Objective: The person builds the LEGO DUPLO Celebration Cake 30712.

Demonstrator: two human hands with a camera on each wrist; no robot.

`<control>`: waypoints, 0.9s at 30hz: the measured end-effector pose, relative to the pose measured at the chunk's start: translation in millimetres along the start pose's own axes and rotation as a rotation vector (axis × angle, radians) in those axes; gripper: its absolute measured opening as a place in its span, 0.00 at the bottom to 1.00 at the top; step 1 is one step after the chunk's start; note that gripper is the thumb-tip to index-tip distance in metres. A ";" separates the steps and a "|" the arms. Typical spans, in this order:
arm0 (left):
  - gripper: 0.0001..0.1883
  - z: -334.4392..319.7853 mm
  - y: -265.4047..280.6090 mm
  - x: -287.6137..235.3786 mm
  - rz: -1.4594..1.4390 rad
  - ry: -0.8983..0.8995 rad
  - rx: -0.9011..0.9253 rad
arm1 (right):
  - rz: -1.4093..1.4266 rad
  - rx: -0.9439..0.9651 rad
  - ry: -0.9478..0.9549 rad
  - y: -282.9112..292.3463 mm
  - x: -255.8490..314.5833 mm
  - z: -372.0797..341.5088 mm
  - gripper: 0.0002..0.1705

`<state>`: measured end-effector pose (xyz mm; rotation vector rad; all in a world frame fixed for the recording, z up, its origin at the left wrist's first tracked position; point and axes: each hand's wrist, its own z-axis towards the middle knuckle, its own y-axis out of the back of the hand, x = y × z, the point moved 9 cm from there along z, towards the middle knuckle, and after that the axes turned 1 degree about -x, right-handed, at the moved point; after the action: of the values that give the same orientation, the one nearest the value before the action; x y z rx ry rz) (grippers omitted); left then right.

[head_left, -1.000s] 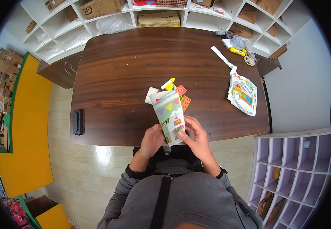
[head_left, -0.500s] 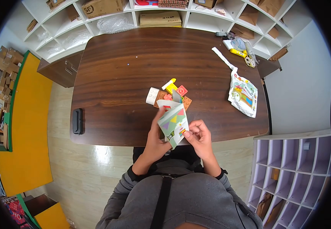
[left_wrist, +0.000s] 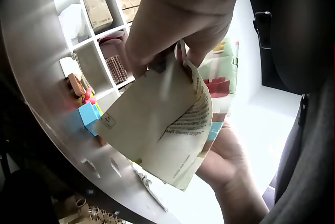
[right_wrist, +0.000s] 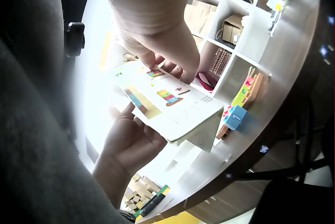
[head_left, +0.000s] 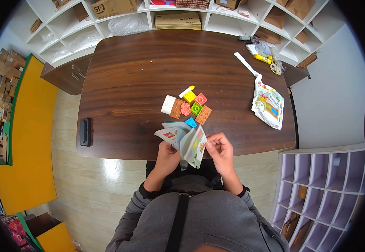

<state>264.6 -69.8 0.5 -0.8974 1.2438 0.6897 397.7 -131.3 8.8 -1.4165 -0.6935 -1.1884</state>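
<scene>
A paper instruction leaflet (head_left: 195, 145) with LEGO print stands partly spread above the table's front edge. My left hand (head_left: 167, 158) holds its left, lower part. At its right edge, my right hand (head_left: 221, 152) pinches a page between thumb and fingers. Brick pictures show on that page (right_wrist: 170, 98) in the right wrist view, and small text covers an inner page (left_wrist: 188, 119) in the left wrist view. Just beyond the leaflet lie a blue brick (head_left: 190, 122), a green brick (head_left: 196, 108), a pink flower piece (head_left: 185, 109), a yellow brick (head_left: 189, 97) and several others.
A white printed bag (head_left: 268, 105), torn open, lies at the table's right. A black case (head_left: 85, 132) sits near the left edge. Tape and a yellow tube (head_left: 262, 58) are at the far right corner. White shelves (head_left: 228, 25) stand behind the table.
The leaflet has been spread apart and brought nearer the body, uncovering the bricks. My left hand reached up along it, then came back down. The right hand stays at its right edge.
</scene>
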 end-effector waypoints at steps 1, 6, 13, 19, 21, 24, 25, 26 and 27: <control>0.09 -0.2 2.4 5.1 -0.046 0.015 -0.021 | 0.005 -0.019 0.005 1.3 0.6 0.2 0.06; 0.11 3.1 6.0 5.0 -0.136 0.084 -0.067 | 0.021 -0.146 -0.020 20.2 -10.3 -1.3 0.06; 0.13 9.0 25.7 9.7 -0.133 0.140 -0.191 | 0.088 -0.313 -0.050 40.7 -9.2 2.0 0.05; 0.14 4.9 33.1 45.2 -0.258 0.336 -0.124 | 0.133 -0.371 -0.081 53.8 -16.8 -0.4 0.05; 0.18 3.6 30.3 48.7 -0.365 0.394 -0.114 | 0.123 -0.392 -0.097 60.9 -21.0 -1.3 0.05; 0.24 4.3 22.7 30.0 -0.258 0.357 -0.026 | 0.125 -0.420 -0.107 62.9 -21.6 -1.2 0.06; 0.24 3.9 23.7 31.1 -0.259 0.357 -0.027 | 0.138 -0.425 -0.103 62.1 -20.4 -0.8 0.07; 0.26 4.5 25.6 30.8 -0.221 0.332 -0.021 | 0.138 -0.423 -0.104 60.8 -19.3 0.0 0.07; 0.28 5.1 27.4 29.5 -0.183 0.307 -0.016 | 0.122 -0.440 -0.104 60.8 -17.9 0.2 0.09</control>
<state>250.0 -52.6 -33.3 -1.1457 1.4059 0.4262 446.9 -141.0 -29.9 -1.8694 -0.4210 -1.2235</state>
